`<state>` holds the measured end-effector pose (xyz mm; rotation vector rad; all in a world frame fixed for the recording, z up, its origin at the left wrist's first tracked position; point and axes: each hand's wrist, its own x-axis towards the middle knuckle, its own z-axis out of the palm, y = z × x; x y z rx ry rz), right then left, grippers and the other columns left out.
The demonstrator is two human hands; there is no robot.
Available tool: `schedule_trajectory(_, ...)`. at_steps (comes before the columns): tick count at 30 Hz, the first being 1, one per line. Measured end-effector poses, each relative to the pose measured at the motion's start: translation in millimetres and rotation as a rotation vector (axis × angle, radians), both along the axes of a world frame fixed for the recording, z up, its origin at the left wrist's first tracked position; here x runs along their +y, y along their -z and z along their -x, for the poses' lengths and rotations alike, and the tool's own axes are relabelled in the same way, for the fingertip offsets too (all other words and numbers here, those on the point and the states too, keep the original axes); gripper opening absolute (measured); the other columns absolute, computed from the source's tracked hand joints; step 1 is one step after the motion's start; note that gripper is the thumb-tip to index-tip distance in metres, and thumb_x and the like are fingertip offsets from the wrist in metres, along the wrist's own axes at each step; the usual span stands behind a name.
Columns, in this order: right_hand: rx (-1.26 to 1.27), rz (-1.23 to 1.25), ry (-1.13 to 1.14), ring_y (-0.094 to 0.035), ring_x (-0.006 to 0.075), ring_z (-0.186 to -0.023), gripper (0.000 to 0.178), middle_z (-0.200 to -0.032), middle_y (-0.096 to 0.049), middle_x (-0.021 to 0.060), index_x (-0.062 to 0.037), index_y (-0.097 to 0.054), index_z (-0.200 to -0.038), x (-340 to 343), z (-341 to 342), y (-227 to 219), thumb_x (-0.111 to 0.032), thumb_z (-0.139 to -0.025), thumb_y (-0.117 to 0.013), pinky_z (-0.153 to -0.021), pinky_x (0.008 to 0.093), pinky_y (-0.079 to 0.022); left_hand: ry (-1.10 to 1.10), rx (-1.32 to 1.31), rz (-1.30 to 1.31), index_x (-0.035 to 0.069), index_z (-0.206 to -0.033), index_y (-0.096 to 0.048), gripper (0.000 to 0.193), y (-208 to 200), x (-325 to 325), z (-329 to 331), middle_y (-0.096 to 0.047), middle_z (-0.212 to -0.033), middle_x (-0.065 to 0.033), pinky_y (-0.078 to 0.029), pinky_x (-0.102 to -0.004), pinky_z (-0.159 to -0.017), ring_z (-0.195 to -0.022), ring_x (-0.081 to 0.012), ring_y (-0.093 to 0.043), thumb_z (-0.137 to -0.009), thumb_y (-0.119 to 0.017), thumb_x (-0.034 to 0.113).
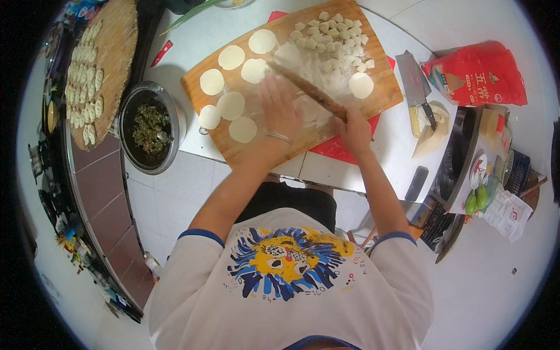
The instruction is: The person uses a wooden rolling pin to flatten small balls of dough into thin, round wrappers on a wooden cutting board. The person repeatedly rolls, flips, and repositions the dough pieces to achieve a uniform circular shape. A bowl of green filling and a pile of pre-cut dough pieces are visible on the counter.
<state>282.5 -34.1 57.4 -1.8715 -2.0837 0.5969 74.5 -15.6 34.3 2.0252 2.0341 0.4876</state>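
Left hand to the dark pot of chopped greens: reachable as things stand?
Likely yes: the left hand appears to grip nothing, the pot is uncovered beyond the board's left end, and flat dough rounds, nothing tall, lie between. Fisheye makes distance uncertain.

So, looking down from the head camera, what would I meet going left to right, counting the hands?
Dumplings → bowl → left hand → right hand → cleaver → red bag.
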Motion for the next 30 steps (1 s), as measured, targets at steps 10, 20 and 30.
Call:
schedule_trajectory(10, -0.065, -0.118, -0.016, -0.059, 0.0353, -0.093, 0.033, -0.096, -0.059, 0.0138, -0.0071, -0.055, -0.108, -4.4, -54.7, 0.4, -0.016, -0.081, -0.071, -0.077, 0.0446, -0.048, 0.567, -0.273, 0.285, -0.004, -0.146, -0.027, 0.085, -6.3, 0.6, 2.3, -0.019, -0.154, -0.0264, -0.014, -0.0548, -0.115, -0.142, -0.0427, -0.017, -0.081, -0.063, 0.038)
schedule_trajectory(20, -0.274, -0.394, -0.276, -0.051, 0.0325, -0.111, 0.041, -0.113, -0.055, 0.0145, -0.0075, -0.058, -0.109, 38.3, 1.8, 18.3, -0.037, -0.082, -0.066, -0.095, 0.0459, -0.039, 0.231, 0.034, -0.017, -0.001, -0.148, -0.024, 0.071, 3.2, 1.0, 33.0, -0.019, -0.155, -0.0234, -0.014, -0.0517, -0.117, -0.144, -0.0398, -0.016, -0.091, -0.053, 0.030)
schedule_trajectory(30, -0.212, -0.036, -0.262, -0.058, 0.0357, -0.091, 0.037, -0.096, -0.057, 0.0154, -0.0049, -0.053, -0.096, 2.8, -16.2, 27.3, -0.029, -0.077, -0.073, -0.077, 0.0467, -0.047, 0.270, -0.041, -0.046, 0.000, -0.145, -0.030, 0.069, 10.8, -22.1, 41.2, -0.022, -0.153, -0.0242, -0.014, -0.0556, -0.115, -0.140, -0.0435, -0.023, -0.089, -0.056, 0.031)
